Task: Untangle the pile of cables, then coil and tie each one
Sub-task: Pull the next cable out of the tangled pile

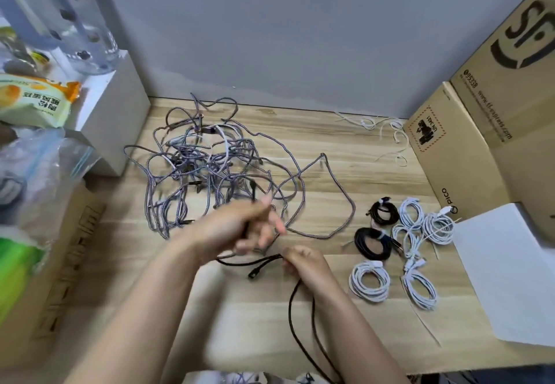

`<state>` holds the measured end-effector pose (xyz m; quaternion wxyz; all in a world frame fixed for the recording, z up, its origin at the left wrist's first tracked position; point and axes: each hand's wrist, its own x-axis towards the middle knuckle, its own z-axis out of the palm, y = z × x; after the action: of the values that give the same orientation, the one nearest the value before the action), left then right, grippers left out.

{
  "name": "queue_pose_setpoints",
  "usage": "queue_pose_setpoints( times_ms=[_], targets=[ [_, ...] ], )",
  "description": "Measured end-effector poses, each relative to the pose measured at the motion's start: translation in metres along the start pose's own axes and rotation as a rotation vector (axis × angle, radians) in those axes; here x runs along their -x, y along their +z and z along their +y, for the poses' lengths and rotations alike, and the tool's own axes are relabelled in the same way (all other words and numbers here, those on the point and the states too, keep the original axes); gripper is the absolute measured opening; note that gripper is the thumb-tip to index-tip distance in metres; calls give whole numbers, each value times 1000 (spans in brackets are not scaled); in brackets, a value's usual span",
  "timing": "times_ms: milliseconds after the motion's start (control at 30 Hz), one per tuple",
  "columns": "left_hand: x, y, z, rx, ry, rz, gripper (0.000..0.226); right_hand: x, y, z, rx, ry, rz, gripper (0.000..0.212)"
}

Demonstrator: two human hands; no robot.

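Observation:
A tangled pile of grey braided cables point(204, 167) lies on the wooden table point(375, 182), with one long loop trailing right. My left hand point(240, 227), blurred, is closed around a black cable point(303, 338) just in front of the pile. My right hand point(303, 263) pinches the same cable lower down; a short end with a plug point(253, 275) sticks out to the left and the rest hangs toward my lap. To the right lie several coiled, tied cables: white coils point(369, 281) and two black coils point(372, 242).
Loose white ties point(387, 131) lie at the back right by a large cardboard box point(492, 131). A white sheet point(510, 275) sits at the right. A white box point(120, 119), snack bags and another cardboard box point(60, 263) crowd the left.

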<state>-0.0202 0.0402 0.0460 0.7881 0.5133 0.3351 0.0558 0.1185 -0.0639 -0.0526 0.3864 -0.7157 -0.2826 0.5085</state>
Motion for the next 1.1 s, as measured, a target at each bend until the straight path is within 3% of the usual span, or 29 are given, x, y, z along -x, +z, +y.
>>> queue_pose_setpoints(
  times_ms=[167, 267, 567, 733, 900, 1000, 1100],
  targets=[
    [-17, 1, -79, -791, -232, 309, 26, -5, -12, 31, -112, -19, 125, 39],
    [-18, 2, -105, -873, -299, 388, 24, -12, -12, 32, -13, -116, 159, 37],
    [-54, -22, -110, -840, -119, 600, 31, -41, -16, 34, 264, -206, 187, 35],
    [-47, -19, -89, -746, 79, 534, 24, -41, -39, 45, 208, -391, 171, 24],
    [-9, 3, -67, -371, 140, 417, 29, -40, -52, 43, 183, -384, 150, 27],
    [8, 20, -53, -72, 229, 368, 22, -24, -39, 13, 212, -462, 90, 12],
    [15, 34, -42, 96, 322, 357, 29, 3, -15, -28, 122, -583, -63, 28]
  ],
)
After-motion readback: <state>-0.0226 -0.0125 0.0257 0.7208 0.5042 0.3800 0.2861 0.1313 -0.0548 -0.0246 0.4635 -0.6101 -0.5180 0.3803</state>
